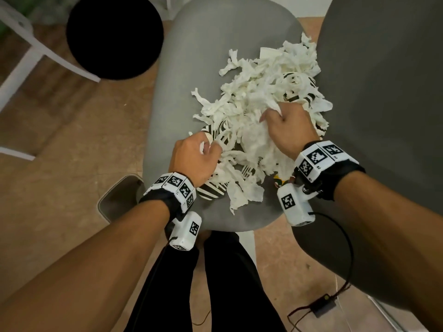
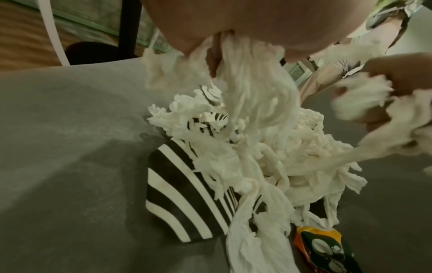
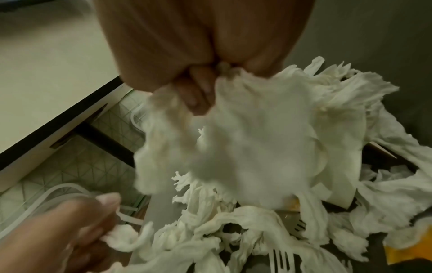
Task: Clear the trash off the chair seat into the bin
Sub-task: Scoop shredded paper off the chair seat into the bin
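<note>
A heap of torn white tissue (image 1: 259, 104) covers the grey chair seat (image 1: 191, 56), mixed with black-and-white striped paper plates (image 2: 184, 195) and a white plastic fork (image 3: 280, 258). My left hand (image 1: 203, 152) grips a bunch of tissue strips (image 2: 252, 88) at the heap's near left edge. My right hand (image 1: 285, 125) grips a wad of tissue (image 3: 245, 147) in the middle of the heap. An orange and black wrapper (image 2: 325, 245) lies at the near edge. The black round bin (image 1: 115, 34) stands on the floor to the left of the chair.
The grey chair back (image 1: 383, 92) rises at the right. A white frame (image 1: 28, 58) stands on the wooden floor at far left. A small grey square object (image 1: 119, 195) sits by the seat's near left corner. My black-trousered legs (image 1: 211, 283) stand before the seat.
</note>
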The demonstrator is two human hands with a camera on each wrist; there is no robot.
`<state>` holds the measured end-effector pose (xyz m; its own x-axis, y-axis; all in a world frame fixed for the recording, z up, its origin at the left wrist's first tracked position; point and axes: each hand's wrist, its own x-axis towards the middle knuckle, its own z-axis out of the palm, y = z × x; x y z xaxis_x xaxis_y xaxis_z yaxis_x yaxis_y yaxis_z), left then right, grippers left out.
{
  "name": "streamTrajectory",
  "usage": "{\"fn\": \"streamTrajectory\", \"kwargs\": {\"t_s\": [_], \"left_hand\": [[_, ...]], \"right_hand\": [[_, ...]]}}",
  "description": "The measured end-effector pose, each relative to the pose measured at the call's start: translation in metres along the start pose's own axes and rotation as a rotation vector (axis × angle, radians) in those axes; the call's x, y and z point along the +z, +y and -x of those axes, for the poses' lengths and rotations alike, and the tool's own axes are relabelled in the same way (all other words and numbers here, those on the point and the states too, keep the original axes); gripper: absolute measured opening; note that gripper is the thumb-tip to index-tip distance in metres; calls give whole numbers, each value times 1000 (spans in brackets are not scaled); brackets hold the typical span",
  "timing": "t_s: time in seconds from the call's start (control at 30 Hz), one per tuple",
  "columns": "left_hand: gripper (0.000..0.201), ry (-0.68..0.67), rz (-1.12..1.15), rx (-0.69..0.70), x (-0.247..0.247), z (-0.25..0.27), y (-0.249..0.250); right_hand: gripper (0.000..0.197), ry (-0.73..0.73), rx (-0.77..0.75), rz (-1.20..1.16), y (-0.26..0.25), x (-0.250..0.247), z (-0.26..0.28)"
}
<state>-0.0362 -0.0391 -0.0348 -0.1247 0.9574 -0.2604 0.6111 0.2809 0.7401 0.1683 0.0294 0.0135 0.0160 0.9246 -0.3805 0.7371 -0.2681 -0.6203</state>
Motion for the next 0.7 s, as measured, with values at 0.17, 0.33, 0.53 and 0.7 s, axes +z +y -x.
{"fn": "streamTrajectory", "kwargs": {"t_s": [0.17,0.33,0.53,0.7], "left_hand": [[60,13,60,11,-6,4,5],[57,67,245,-58,-22,16,12],[55,208,372,-196,-65,37,-33],[50,337,399,-403,-116,69,-117]], "right_hand": [[50,19,46,64,-14,9,4],[62,-16,-38,60,-36,22,7],[60,-77,-37,-53,-76,76,20],[54,-254,-15,-142,-126,175,57]]}}
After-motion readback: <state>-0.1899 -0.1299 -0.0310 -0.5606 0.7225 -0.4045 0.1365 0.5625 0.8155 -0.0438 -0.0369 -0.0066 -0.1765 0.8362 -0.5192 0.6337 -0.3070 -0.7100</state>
